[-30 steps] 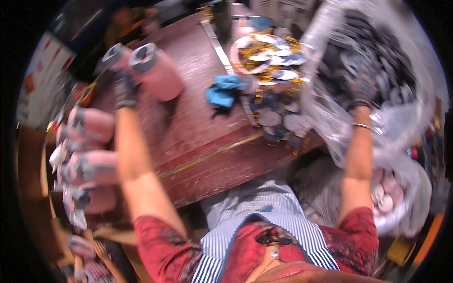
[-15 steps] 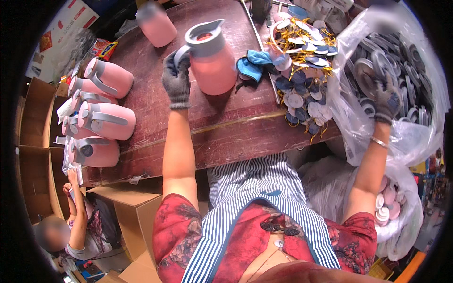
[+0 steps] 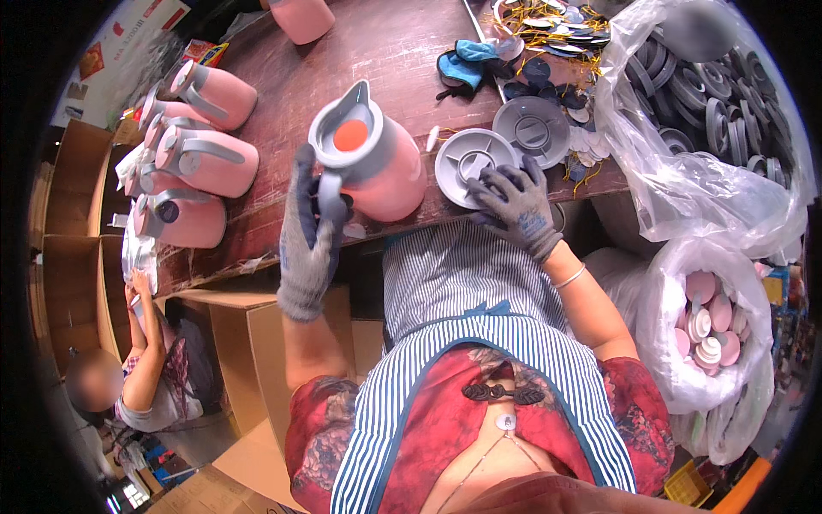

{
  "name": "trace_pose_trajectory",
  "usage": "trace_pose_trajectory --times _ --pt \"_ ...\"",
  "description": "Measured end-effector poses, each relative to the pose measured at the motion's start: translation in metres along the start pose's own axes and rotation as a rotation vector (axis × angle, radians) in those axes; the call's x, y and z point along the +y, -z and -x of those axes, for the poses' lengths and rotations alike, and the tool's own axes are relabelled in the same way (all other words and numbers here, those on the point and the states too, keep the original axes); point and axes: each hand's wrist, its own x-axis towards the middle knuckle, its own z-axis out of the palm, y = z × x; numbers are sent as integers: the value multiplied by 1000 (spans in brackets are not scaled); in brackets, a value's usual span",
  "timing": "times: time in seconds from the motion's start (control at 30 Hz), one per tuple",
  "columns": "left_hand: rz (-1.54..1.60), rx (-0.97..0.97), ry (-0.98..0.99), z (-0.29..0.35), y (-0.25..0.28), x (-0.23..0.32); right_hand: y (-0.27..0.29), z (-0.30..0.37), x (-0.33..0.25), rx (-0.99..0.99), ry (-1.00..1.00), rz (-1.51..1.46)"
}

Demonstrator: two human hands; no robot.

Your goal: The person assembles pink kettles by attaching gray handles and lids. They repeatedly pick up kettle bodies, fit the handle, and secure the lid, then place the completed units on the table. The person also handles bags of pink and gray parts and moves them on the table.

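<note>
At the far left, finished pink jugs (image 3: pixel 201 158) lay on their sides on the table (image 3: pixel 402 51). The left hand (image 3: pixel 308 231) had its fingers wrapped shut around the handle of a pink jug (image 3: pixel 372 154) at the near edge, mouth tipped away. Just to its right, the right hand (image 3: pixel 514 201) pressed its fingers, loosely curled, on a grey lid (image 3: pixel 467 163), nearer that hand; a second lid (image 3: pixel 531 128) lay beyond.

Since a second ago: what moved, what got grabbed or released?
The left hand brought a pink jug from the far left of the table to its near edge, gripping the grey handle. The right hand left the clear bag of grey discs and now presses a grey disc on the table; a second disc lies beside it. Unchanged: the pink jugs lying at left, the blue cloth.
</note>
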Motion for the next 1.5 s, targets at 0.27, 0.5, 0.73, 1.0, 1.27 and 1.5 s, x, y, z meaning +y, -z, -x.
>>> trace_pose_trajectory --times 0.27,0.5,0.73,1.0,1.27,1.5 --pt "-1002 -314 -758 -3 48 48 -11 -44 -6 -144 -117 92" --pt "-1249 -517 -1145 -67 47 43 -10 -53 -6 -161 -76 113" --pt "-477 155 -512 -42 69 -2 48 -13 -49 439 -354 -1292" --pt "-19 357 -53 54 21 -54 74 -2 -62 345 -82 -973" --pt "48 242 108 47 21 -43 85 18 -76 324 -74 -1142" --pt "-25 459 -171 65 -5 -20 79 42 -89 231 -404 -1351"
